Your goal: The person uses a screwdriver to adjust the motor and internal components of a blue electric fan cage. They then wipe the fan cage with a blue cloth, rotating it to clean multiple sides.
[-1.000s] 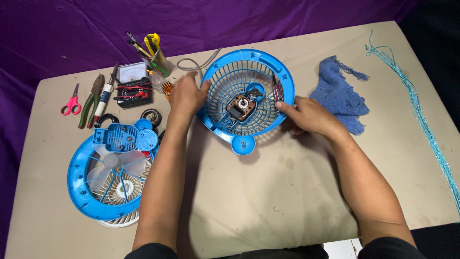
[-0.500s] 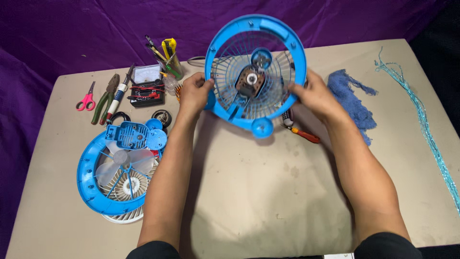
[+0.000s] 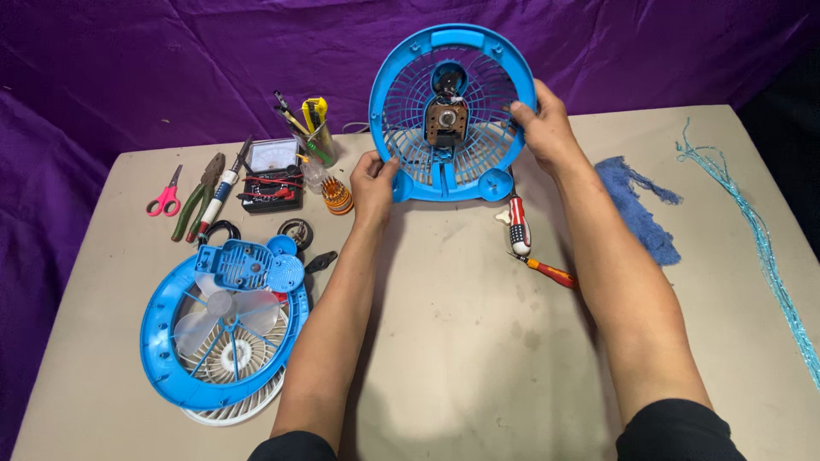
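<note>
The blue fan housing [image 3: 453, 115] stands upright at the counter's [image 3: 478, 341] far edge, its motor [image 3: 444, 128] facing the camera. Probably light, stiff plastic with brittle grille ribs — best held by the rim. Left hand [image 3: 374, 183] fingers curl round the lower rim; right hand [image 3: 547, 128] clasps the side — round, no long axis.

- A multimeter [image 3: 273, 162] with a pale rectangular dial face in a black case lies at the bench's back left, beside the pliers [image 3: 198, 195]
</note>
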